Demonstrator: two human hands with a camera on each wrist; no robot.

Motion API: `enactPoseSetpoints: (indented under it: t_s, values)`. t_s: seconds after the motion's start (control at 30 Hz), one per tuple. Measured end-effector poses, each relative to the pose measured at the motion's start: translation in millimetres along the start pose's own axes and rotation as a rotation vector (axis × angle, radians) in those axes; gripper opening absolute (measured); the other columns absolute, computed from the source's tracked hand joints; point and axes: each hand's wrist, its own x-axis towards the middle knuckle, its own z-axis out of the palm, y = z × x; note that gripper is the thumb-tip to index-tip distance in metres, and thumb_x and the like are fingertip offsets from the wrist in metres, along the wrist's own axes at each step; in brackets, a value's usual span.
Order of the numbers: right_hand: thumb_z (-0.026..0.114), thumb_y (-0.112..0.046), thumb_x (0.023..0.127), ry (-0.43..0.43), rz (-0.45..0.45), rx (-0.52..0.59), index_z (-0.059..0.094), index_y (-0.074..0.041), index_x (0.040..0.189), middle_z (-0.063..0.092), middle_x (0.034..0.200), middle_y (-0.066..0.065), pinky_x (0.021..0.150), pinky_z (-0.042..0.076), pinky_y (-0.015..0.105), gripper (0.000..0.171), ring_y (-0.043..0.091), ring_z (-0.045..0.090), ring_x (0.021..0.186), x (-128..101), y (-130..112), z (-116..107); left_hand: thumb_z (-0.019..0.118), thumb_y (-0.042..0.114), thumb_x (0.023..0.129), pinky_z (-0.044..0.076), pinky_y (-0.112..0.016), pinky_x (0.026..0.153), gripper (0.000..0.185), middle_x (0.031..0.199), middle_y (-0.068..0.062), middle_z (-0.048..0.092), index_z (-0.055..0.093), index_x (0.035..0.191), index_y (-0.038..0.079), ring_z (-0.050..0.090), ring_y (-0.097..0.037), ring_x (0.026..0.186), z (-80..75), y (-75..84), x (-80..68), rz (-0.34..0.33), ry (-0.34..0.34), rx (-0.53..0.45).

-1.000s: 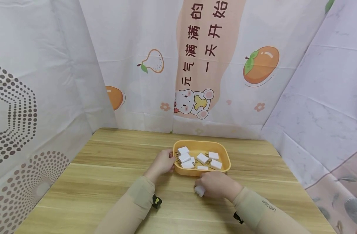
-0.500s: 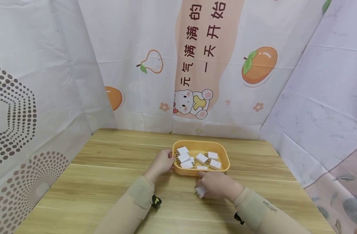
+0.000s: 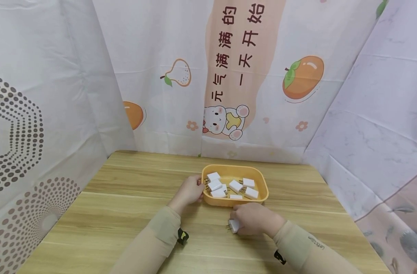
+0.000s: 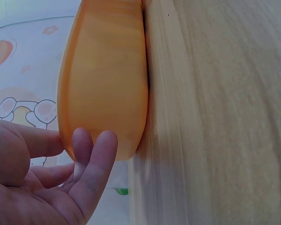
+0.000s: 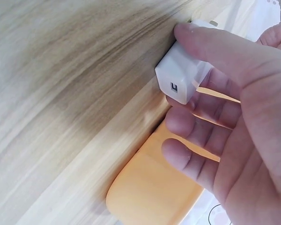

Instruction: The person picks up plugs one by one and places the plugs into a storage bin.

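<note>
An orange tray [image 3: 264, 192] sits on the wooden table [image 3: 126, 213] and holds several white charger plugs [image 3: 235, 185] with metal prongs. My left hand [image 3: 189, 191] rests against the tray's left wall [image 4: 103, 93], fingers straight, thumb on the rim. My right hand [image 3: 251, 219] is just in front of the tray and pinches one white charger plug [image 3: 233, 225] down near the tabletop; its USB port [image 5: 173, 88] faces the right wrist camera, with a finger along its top and another beneath.
Printed curtains [image 3: 229, 76] wall in the table at the back and both sides. Bare wood lies to the left of the tray and in front of my arms. The tray's orange wall [image 5: 154, 192] shows under my right hand.
My right hand has turned the plug slightly and lowered it toward the table, prongs now pointing left. My left hand and the tray have stayed put.
</note>
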Motion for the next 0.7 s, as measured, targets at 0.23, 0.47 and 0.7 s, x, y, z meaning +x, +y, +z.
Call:
enactPoseSetpoints:
  t_s: [0.23, 0.47, 0.7]
  values:
    - [0.086, -0.03, 0.077, 0.003, -0.019, 0.007, 0.07, -0.022, 0.095, 0.055, 0.085, -0.01, 0.061, 0.048, 0.025, 0.025, 0.003, 0.049, 0.068, -2, -1, -6, 0.051, 0.007, 0.102, 0.058, -0.034, 0.056, 0.036, 0.08, -0.009, 0.058, 0.056, 0.136, -0.003, 0.065, -0.023, 0.066, 0.9, -1.5, 0.8, 0.009, 0.004, -0.003]
    - [0.084, -0.029, 0.075, 0.047, -0.042, 0.069, 0.069, -0.022, 0.093, 0.057, 0.087, -0.013, 0.063, 0.047, 0.025, 0.025, 0.003, 0.05, 0.072, -4, 0, -19, 0.051, 0.008, 0.102, 0.057, -0.032, 0.054, 0.035, 0.081, -0.009, 0.058, 0.057, 0.135, -0.003, 0.064, -0.021, 0.066, 0.3, -2.2, 0.7, 0.007, 0.004, -0.002]
    - [0.084, -0.029, 0.077, 0.102, -0.051, 0.089, 0.069, -0.023, 0.093, 0.055, 0.085, -0.014, 0.063, 0.048, 0.025, 0.023, 0.003, 0.05, 0.071, -7, 9, -41, 0.051, 0.008, 0.102, 0.058, -0.033, 0.057, 0.037, 0.083, -0.009, 0.058, 0.055, 0.137, -0.003, 0.064, -0.021, 0.067, -0.1, -1.6, 0.7, -0.005, 0.0, -0.006]
